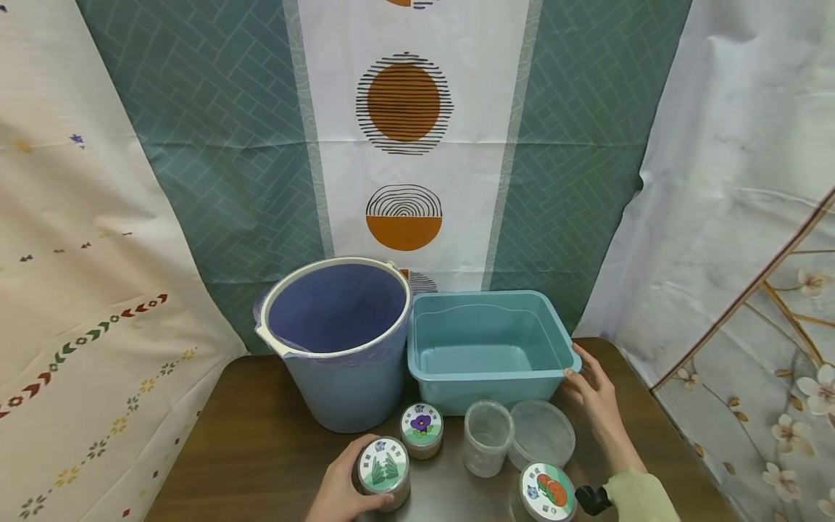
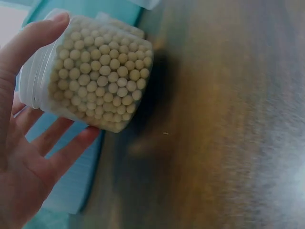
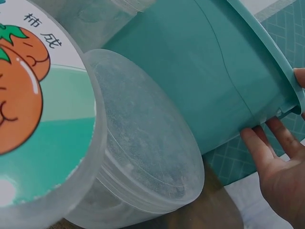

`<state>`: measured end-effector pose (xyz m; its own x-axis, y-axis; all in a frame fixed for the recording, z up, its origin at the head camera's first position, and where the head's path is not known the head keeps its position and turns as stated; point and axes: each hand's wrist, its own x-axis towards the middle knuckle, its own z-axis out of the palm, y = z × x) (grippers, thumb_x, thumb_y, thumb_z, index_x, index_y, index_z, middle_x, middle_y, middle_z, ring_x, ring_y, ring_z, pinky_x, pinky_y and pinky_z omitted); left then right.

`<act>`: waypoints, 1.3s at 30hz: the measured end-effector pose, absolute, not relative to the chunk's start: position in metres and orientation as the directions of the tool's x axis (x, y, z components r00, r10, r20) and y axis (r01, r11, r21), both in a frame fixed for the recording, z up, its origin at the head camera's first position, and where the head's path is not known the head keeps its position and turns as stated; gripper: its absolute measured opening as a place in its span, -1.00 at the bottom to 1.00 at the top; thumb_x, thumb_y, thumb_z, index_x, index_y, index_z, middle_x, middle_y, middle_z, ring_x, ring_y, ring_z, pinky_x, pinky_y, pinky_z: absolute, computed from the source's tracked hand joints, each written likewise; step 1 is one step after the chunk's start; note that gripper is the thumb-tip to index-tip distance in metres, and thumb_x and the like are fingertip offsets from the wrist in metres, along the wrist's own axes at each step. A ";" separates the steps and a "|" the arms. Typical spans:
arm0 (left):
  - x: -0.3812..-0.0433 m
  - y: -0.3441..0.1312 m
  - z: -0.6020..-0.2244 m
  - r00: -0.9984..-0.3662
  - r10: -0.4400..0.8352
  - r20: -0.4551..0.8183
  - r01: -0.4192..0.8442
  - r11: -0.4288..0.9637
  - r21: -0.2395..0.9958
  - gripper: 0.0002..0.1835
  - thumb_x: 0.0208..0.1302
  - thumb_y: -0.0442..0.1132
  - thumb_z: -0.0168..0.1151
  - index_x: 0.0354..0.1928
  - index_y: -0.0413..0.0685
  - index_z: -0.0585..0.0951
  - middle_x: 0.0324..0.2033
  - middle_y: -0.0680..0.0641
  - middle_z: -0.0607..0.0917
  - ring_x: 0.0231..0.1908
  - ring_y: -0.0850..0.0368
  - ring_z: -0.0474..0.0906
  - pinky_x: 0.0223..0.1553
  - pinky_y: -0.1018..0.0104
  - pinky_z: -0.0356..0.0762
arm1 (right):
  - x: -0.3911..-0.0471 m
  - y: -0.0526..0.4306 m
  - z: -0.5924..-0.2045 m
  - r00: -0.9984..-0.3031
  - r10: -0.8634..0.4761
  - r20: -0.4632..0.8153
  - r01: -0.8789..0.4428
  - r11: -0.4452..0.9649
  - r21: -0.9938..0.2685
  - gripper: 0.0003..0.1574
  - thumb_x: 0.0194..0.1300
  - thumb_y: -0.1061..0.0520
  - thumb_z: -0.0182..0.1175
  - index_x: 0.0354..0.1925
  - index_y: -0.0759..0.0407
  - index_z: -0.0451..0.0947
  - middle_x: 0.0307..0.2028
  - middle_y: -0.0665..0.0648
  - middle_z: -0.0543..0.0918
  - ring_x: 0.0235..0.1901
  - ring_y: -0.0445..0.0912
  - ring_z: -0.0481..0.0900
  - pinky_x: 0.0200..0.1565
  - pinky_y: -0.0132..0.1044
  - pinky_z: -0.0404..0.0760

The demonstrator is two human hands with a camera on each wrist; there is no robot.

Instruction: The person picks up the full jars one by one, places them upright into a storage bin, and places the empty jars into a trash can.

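Observation:
My left hand [image 1: 341, 484] grips a clear jar [image 1: 385, 471] whose lid label shows green leafy plants. In the left wrist view the jar [image 2: 97, 71] is full of round beige beads, with the thumb on one side and fingers round the other. At the right front corner of a teal plastic basin [image 1: 485, 388], my right hand [image 1: 599, 406] holds the rim. The right wrist view has the thumb over the rim and the fingers [image 3: 259, 148] beneath it. Nothing is visible inside the basin.
A blue-grey bucket [image 1: 352, 391] with a bag liner stands left of the basin. In front sit a purple-flower-lidded jar [image 1: 421, 428], a clear container [image 1: 488, 438], a wide translucent-lidded container [image 1: 541, 433] and a persimmon-lidded jar [image 1: 546, 493]. Hanging cloths [image 1: 574, 145] surround the wooden table [image 1: 261, 442].

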<state>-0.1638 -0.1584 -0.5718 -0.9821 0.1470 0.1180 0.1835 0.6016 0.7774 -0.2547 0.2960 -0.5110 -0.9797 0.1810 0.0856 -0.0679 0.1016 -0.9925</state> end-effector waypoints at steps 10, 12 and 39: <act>-0.167 -0.152 -0.523 -0.973 0.117 0.201 0.230 0.609 0.759 -0.03 -0.51 0.14 0.71 0.17 0.36 0.53 -0.01 0.39 0.62 -0.01 0.35 0.56 0.07 0.28 0.56 | -0.255 0.297 -0.514 -0.979 0.184 0.083 -0.063 0.116 -0.991 -0.24 0.46 -0.02 0.13 0.52 -0.11 0.13 0.18 -0.09 0.40 -0.04 -0.53 0.53 -0.04 -0.48 0.64; -0.167 -0.150 -0.512 -0.967 0.124 0.222 0.250 0.616 0.747 -0.03 -0.53 0.14 0.72 0.16 0.39 0.54 -0.03 0.43 0.62 -0.02 0.36 0.56 0.06 0.26 0.55 | -0.256 0.297 -0.515 -0.980 0.182 0.083 -0.062 0.114 -0.991 -0.24 0.46 -0.02 0.13 0.52 -0.11 0.13 0.17 -0.11 0.41 -0.04 -0.53 0.53 -0.03 -0.48 0.64; -0.238 -0.068 -0.395 -0.837 0.519 0.173 0.415 0.396 0.819 -0.14 -0.04 -0.05 0.55 0.33 0.09 0.36 0.13 0.02 0.56 0.08 0.10 0.53 -0.02 0.24 0.60 | -0.257 0.298 -0.512 -0.984 0.169 0.052 -0.044 0.051 -0.998 -0.22 0.47 0.01 0.12 0.53 -0.06 0.08 0.07 -0.13 0.45 -0.10 -0.47 0.59 -0.04 -0.47 0.65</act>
